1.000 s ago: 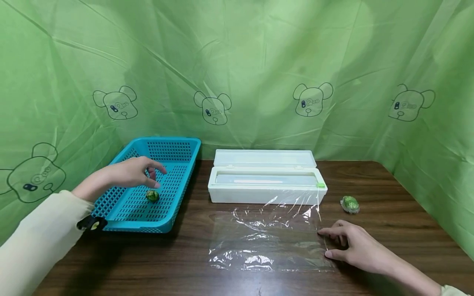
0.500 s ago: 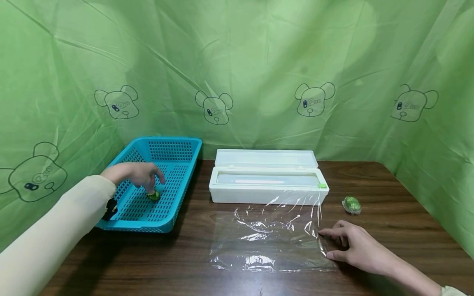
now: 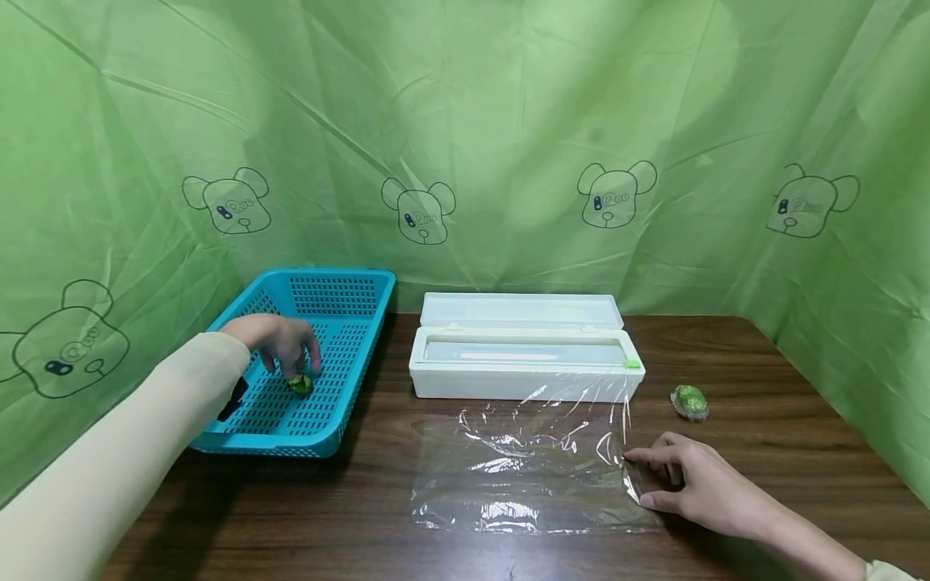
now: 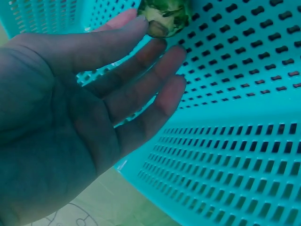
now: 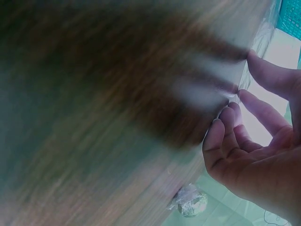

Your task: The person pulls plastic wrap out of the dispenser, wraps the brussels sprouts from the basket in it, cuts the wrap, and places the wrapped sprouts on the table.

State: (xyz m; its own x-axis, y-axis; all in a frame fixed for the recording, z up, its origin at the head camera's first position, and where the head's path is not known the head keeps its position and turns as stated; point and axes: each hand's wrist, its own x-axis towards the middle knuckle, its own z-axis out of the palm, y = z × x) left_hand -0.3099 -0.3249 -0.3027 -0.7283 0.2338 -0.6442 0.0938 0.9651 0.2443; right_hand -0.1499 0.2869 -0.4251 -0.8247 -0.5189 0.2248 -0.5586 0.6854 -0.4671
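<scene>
My left hand [image 3: 286,345] reaches down into the blue plastic basket [image 3: 330,440]. Its thumb and a finger pinch a small green Brussels sprout [image 3: 300,386] on the basket floor. In the left wrist view the thumb tip meets the sprout [image 4: 165,18] near its cut stem; the index fingertip is partly hidden. On the table, a sheet of clear cling film [image 3: 523,476] stretches forward from a white dispenser box [image 3: 523,383]. My right hand [image 3: 701,488] touches the film's right edge with thumb and index finger held apart; the right wrist view shows its other fingers bent.
A film-wrapped sprout [image 3: 689,402] lies on the wooden table [image 3: 763,371], beyond the right hand. The box's lid [image 3: 519,311] stands raised at the back, and a green slider [image 3: 631,364] sits at its right end. A green cloth backdrop [image 3: 508,121] surrounds the table.
My left hand has come down from above the sprout to take hold of it, with the forearm moving forward and right. The right hand has stayed at the film's edge.
</scene>
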